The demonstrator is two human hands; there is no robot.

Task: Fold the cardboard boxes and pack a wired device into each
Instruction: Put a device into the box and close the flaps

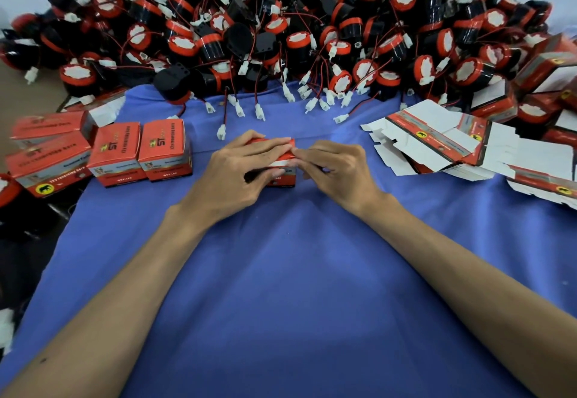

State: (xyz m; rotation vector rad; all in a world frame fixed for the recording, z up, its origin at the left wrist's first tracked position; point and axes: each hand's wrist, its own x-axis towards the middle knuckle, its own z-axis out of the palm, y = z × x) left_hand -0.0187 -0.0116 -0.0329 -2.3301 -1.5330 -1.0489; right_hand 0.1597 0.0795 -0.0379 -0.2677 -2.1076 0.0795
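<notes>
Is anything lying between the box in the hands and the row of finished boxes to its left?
Nothing visible. The left hand and right hand hold the box; only bare blue cloth separates it from the finished boxes. A white plug lies just beyond that path.

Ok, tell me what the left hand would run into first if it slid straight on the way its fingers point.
The right hand. The left hand lies over the red box, fingers pointing right, and the right hand's fingertips sit just ahead at the box's right edge; whether they already touch is unclear.
</notes>
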